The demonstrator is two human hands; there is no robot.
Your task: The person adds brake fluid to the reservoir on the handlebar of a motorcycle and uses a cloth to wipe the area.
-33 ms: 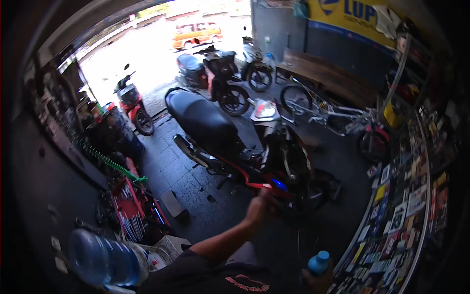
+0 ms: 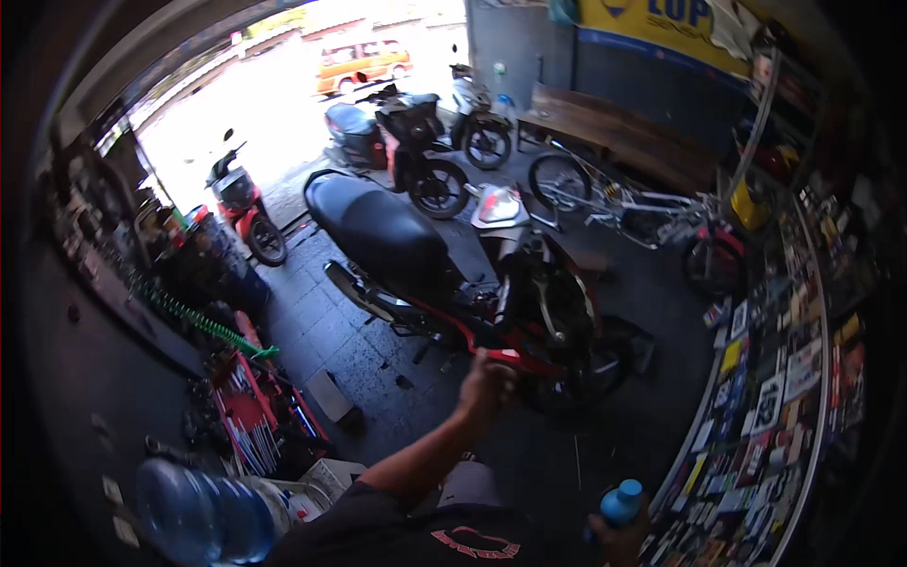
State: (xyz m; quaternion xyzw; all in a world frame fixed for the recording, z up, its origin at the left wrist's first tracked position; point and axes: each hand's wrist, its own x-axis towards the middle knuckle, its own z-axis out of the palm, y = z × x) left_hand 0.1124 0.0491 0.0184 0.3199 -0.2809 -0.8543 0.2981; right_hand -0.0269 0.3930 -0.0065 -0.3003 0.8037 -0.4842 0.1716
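My left hand [image 2: 486, 386] is stretched out in front of me with its fingers curled closed, beside the red side panel [image 2: 505, 356] of a partly stripped scooter. Whatever those fingers hold, if anything, is too dark and small to make out. The scooter's black seat [image 2: 378, 227] points away to the left, and its front bodywork is off, baring the frame. Low at the right, close to my body, my right hand [image 2: 624, 543] is wrapped around a light-blue bottle [image 2: 621, 504]. The bottle's lower part is hidden by the hand and shadow.
A red tool tray [image 2: 248, 406] and a large blue water jug [image 2: 203, 510] stand at the left. A glass display case [image 2: 756, 416] lines the right. Behind are parked scooters [image 2: 435, 180], a stripped motorcycle frame [image 2: 652, 213] and a wooden bench [image 2: 624, 137]. A small block [image 2: 331, 397] lies on the floor.
The whole view has shifted slightly. A bright blue patch just beyond my left hand is no longer visible. My right hand keeps its hold on the bottle.
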